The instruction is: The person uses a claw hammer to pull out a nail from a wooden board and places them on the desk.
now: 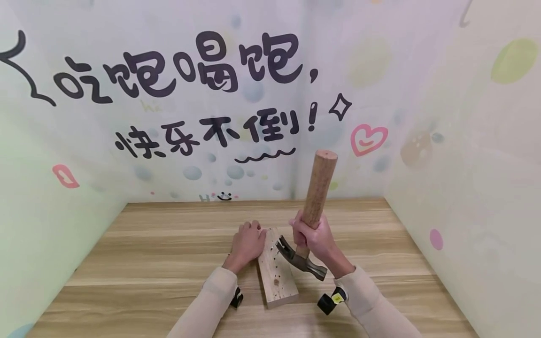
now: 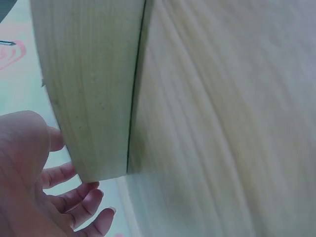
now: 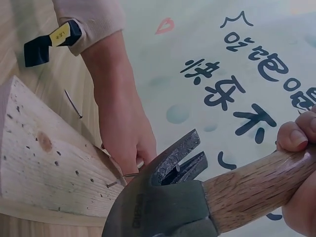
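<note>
A pale wooden board [image 1: 279, 292] dotted with dark holes lies lengthwise on the table. My left hand [image 1: 248, 241] holds its far left end; in the left wrist view, fingertips [image 2: 91, 186] touch the board's end. My right hand [image 1: 316, 238] grips the wooden handle of a claw hammer [image 1: 322, 188] near the head, butt raised. The claw hangs over the board, its tips toward the left hand. A nail [image 3: 112, 184] sticks out of the board near the claw, in the right wrist view. Something like a nail head shows between the claw's prongs.
Another nail [image 3: 73, 103] shows beyond the board in the right wrist view; whether it lies on the table [image 1: 160, 253] is unclear. Printed white walls [image 1: 253, 178] enclose the table at the back and sides. A black wrist device [image 1: 331, 300] sits below the right sleeve.
</note>
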Demonstrator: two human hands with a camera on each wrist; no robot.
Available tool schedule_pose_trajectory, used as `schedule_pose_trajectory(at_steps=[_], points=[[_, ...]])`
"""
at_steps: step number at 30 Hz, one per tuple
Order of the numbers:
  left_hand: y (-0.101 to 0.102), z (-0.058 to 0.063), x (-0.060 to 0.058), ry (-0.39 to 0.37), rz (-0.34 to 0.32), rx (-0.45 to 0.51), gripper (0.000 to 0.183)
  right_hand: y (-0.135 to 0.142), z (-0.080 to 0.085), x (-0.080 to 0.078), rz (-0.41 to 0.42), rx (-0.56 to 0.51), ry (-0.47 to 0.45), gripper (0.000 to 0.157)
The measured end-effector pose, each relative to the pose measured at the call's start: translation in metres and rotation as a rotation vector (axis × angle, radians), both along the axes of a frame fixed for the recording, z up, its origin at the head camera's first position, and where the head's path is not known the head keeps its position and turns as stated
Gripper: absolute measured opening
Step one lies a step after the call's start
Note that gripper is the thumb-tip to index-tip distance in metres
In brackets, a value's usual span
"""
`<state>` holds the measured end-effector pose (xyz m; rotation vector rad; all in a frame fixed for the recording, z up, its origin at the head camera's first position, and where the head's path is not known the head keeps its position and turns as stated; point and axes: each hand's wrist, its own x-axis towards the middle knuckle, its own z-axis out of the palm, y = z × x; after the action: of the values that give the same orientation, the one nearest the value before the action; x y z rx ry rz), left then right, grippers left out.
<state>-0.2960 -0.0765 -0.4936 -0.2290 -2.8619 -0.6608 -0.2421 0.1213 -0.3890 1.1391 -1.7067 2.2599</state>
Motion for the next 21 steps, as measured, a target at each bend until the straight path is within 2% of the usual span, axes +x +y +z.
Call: schedule_pose_trajectory(at_steps=[7,11,17,21], points=[[-0.01,0.01,0.012,0.103,-0.02,0.02,0.021,0.003,0.007,0.002,0.005,-0.04,0.012,0.026],[-0.013,0.018,0.02,0.121,-0.056,0.058,0.018,0.004,0.01,0.002,0.009,-0.051,0.034,0.027],[-0.013,0.03,0.044,0.112,-0.158,0.117,0.019,0.005,0.011,0.002,0.036,-0.059,0.025,0.026],[-0.012,0.033,0.059,0.101,-0.221,0.131,0.019,0.005,0.01,0.003,0.05,-0.054,0.024,0.025]])
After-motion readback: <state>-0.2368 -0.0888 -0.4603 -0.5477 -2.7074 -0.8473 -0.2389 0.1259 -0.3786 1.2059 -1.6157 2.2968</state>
